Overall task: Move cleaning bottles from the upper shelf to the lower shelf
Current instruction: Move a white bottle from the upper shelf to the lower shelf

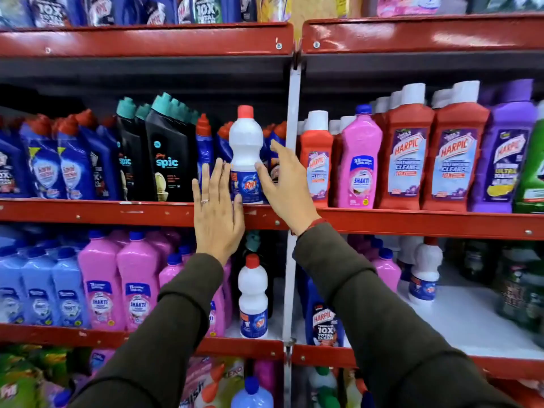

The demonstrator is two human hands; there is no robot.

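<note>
Left hand (217,213): I see fingers spread wide, flat at the white bottle's (246,148) 8 o'clock.
Right hand (284,184): fingers wide, at its 4 o'clock.
Bottle: upright on upper shelf (117,212).

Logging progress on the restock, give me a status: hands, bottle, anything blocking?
Left hand open, right hand open, flanking white Rin bottle upright on upper shelf. Not gripped. Another Rin bottle on lower shelf.

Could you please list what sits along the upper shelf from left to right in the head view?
Blue bottles → black Spic bottles → left hand → white Rin bottle → right hand → pink Shakti bottle → red Harpic bottles → purple Harpic bottle.
</note>
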